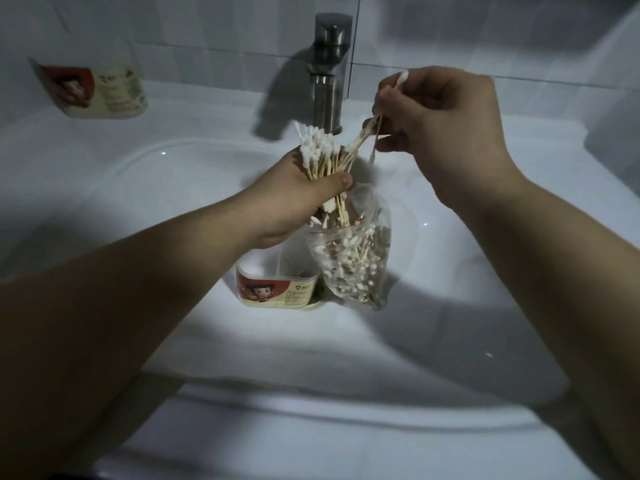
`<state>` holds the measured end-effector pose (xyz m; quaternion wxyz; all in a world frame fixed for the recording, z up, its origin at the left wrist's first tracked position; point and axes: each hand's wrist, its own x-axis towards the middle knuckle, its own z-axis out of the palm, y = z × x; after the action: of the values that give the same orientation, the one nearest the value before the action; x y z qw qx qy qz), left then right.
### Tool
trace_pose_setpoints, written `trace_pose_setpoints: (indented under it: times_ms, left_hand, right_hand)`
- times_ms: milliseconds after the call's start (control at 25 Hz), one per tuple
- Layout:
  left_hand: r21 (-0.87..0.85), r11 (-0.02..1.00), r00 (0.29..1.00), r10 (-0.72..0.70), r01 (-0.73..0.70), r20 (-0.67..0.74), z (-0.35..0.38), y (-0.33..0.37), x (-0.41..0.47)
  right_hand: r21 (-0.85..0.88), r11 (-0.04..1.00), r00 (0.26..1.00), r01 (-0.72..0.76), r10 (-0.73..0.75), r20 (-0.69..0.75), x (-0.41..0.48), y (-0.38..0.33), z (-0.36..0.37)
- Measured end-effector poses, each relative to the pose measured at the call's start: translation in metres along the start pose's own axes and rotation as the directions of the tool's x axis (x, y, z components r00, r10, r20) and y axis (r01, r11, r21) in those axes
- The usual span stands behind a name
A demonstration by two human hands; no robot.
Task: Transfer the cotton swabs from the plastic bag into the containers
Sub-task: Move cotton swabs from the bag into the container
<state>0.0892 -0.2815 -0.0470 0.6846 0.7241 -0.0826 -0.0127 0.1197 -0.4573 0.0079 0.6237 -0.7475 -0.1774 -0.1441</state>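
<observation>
Over the white ceramic sink (166,209), the left hand (294,199) is clenched round a thick bundle of wooden-stemmed cotton swabs (322,154), white tips fanning toward 12 o'clock. At its 2 o'clock the right hand (440,126) pinches a few loose swabs (372,124) by their stems. The clear plastic bag (353,258), with many swabs inside, hangs just under the left thumb. At the bag's 8 o'clock a small red-and-cream labelled plastic container (277,289) stands open in the basin.

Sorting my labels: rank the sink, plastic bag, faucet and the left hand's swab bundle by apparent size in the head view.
1. sink
2. plastic bag
3. faucet, though it stands farther away
4. swab bundle in the left hand
</observation>
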Motion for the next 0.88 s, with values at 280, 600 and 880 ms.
trace_pose_setpoints:
  times_ms: [280, 600, 880]
  left_hand:
    - [-0.152, 0.984, 0.991, -0.107, 0.095, -0.076, 0.008, 0.008, -0.003]
    - [-0.26, 0.962, 0.987, -0.119, 0.087, -0.11, 0.007, 0.007, 0.001]
    - [-0.277, 0.956, 0.994, -0.111, 0.101, -0.019, 0.007, 0.01, -0.004]
  right_hand:
    - [0.002, 1.0, 0.999, -0.025, 0.025, 0.04, 0.0, 0.002, -0.001]
    - [-0.017, 0.997, 0.997, -0.076, 0.077, 0.019, 0.002, 0.002, -0.004]
    - [-0.229, 0.972, 0.985, -0.057, 0.093, 0.148, -0.01, 0.009, 0.012]
